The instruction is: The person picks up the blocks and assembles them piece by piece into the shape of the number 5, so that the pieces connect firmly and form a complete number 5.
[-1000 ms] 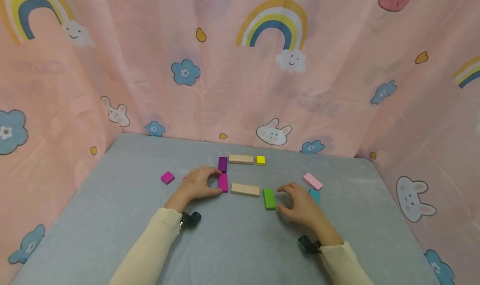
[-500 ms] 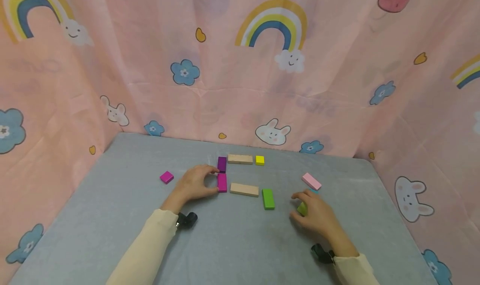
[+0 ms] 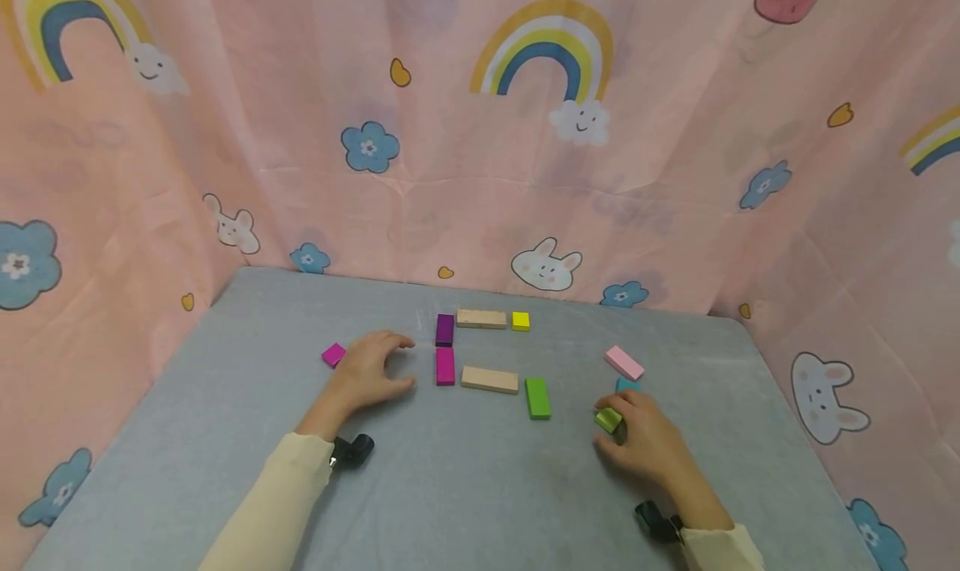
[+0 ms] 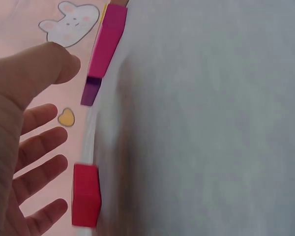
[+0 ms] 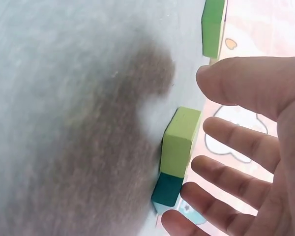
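Note:
My left hand (image 3: 365,373) hovers with loosely bent, spread fingers, holding nothing, left of a long magenta block (image 3: 445,366) and a purple block (image 3: 445,330) that stand end to end. A small magenta block (image 3: 333,355) lies partly behind this hand. In the left wrist view, a red block (image 4: 86,195) sits near its fingertips; the hand seems to hide it in the head view. My right hand (image 3: 643,439) is around a lime block (image 3: 608,420), thumb and fingers apart from each other. The right wrist view shows this lime block and a teal block (image 5: 167,189) beside the fingers.
Two plain wooden blocks, the far one (image 3: 482,319) and the near one (image 3: 490,379), lie mid-table. A yellow block (image 3: 521,322), a green block (image 3: 537,398) and a pink block (image 3: 625,363) lie around them. A patterned curtain (image 3: 420,212) hangs behind the grey table (image 3: 480,488).
My left hand has drawn away leftward from the long magenta block. My right hand has moved right, from beside the green block to the lime block. The blocks between the hands stay in place.

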A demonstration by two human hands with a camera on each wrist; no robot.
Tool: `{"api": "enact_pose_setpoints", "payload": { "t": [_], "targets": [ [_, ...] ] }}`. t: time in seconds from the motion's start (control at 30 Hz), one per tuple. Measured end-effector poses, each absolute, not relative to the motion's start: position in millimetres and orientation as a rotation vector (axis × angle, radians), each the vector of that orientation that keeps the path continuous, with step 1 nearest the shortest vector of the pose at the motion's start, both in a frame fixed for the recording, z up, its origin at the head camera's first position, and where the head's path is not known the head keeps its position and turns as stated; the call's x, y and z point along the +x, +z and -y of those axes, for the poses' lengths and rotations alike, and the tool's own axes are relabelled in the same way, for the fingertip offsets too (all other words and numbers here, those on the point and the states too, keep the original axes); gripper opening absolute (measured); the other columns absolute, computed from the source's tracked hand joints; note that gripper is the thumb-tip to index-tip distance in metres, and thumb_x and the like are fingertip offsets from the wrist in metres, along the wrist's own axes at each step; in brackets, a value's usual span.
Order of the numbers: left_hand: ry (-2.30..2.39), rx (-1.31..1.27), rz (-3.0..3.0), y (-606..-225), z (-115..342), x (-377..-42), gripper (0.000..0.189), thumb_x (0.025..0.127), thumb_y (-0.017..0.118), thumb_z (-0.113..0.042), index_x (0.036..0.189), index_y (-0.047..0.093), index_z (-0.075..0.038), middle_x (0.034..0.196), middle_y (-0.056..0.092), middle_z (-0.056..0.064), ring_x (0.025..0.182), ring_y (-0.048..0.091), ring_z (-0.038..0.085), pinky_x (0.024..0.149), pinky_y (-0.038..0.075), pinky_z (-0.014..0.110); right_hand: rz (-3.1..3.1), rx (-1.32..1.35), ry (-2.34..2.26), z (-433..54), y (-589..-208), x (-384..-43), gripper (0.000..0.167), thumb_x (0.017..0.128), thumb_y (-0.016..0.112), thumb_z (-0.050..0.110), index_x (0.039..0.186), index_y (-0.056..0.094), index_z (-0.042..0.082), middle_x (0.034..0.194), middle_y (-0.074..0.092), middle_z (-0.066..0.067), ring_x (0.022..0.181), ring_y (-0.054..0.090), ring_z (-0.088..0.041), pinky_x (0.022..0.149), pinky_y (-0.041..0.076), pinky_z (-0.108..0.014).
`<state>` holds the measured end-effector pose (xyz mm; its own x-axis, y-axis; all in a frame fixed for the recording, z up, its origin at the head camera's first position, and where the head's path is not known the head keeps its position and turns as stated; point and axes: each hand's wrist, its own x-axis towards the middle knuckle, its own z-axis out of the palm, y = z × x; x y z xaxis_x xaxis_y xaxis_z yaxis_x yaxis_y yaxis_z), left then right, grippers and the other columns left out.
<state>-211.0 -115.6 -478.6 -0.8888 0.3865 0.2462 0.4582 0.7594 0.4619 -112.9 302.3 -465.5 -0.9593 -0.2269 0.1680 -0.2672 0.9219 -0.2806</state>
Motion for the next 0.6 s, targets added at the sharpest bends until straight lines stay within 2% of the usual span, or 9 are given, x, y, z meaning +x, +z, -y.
{"api": "enact_pose_setpoints", "payload": {
  "t": [0.17, 0.33, 0.6],
  "targets": [
    [-0.812, -0.632, 2.818, -477, 127, -208, 0.05, 0.073, 0.078, -0.035, 0.116, 0.065, -0.012, 0.114, 0.066, 0.003, 0.109, 0.059, 0.023, 0.097, 0.047, 0.046, 2.978, 0.328, 0.447, -305, -465, -112, 0.036, 0.069, 0.08, 0.025, 0.102, 0.067, 0.015, 0.106, 0.061, -0.006, 0.102, 0.057, -0.031, 0.079, 0.051, -0.051],
    [-0.829, -0.617, 2.826, -476, 135, -207, 0.05, 0.073, 0.078, -0.032, 0.117, 0.065, -0.011, 0.114, 0.065, 0.005, 0.111, 0.058, 0.025, 0.096, 0.048, 0.045, 2.959, 0.329, 0.441, -309, -465, -111, 0.037, 0.069, 0.08, 0.023, 0.102, 0.068, 0.014, 0.104, 0.061, -0.007, 0.096, 0.057, -0.029, 0.078, 0.051, -0.049],
    [-0.835, -0.614, 2.841, -473, 143, -206, 0.048, 0.075, 0.077, -0.023, 0.118, 0.064, -0.008, 0.115, 0.064, 0.009, 0.109, 0.058, 0.026, 0.093, 0.05, 0.043, 2.979, 0.32, 0.445, -313, -466, -112, 0.038, 0.07, 0.081, 0.022, 0.105, 0.068, 0.014, 0.106, 0.061, -0.008, 0.097, 0.057, -0.031, 0.074, 0.052, -0.051]
  ]
}}
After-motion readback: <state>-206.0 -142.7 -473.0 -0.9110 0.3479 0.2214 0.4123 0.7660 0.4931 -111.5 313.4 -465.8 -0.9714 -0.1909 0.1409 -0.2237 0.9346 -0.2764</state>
